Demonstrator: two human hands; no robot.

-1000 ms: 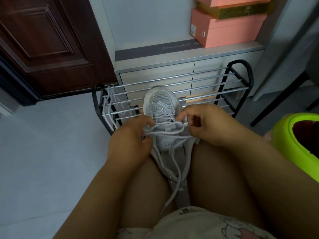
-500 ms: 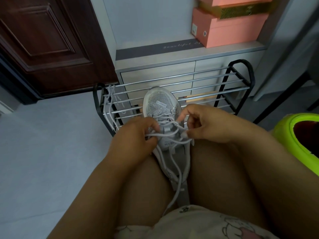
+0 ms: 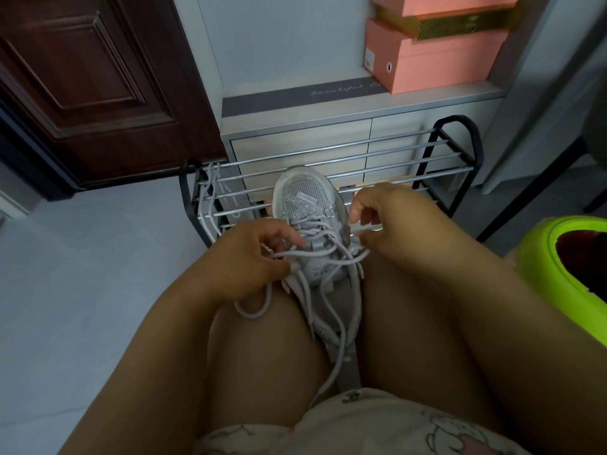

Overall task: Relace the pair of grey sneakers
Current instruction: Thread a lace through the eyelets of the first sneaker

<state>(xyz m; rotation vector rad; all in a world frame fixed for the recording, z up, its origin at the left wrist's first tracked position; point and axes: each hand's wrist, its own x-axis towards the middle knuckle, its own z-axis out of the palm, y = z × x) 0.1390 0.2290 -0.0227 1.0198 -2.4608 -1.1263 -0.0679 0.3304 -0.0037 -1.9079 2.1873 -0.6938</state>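
A grey sneaker [image 3: 305, 198] lies toe-away between my knees, its toe resting against the shoe rack. Its pale grey lace [image 3: 328, 252] crosses the tongue loosely and trails down between my thighs. My left hand [image 3: 249, 261] pinches a strand of the lace at the shoe's left side, and a loop of lace hangs below that hand. My right hand [image 3: 391, 215] sits at the shoe's right side with fingers curled, pinching a lace strand near the eyelets. A second lace [image 3: 208, 205] hangs over the rack's left end. The other sneaker is out of sight.
A black and chrome shoe rack [image 3: 453, 159] stands just beyond my knees, in front of a grey drawer cabinet [image 3: 295, 139] with pink boxes [image 3: 437, 60] on top. A dark wooden door [image 3: 82, 87] is at the left. A lime-green tub [image 3: 545, 257] is at my right.
My hands have drawn slightly apart. A loop of lace now hangs below my left hand, and my right hand has shifted a little outward from the eyelets.
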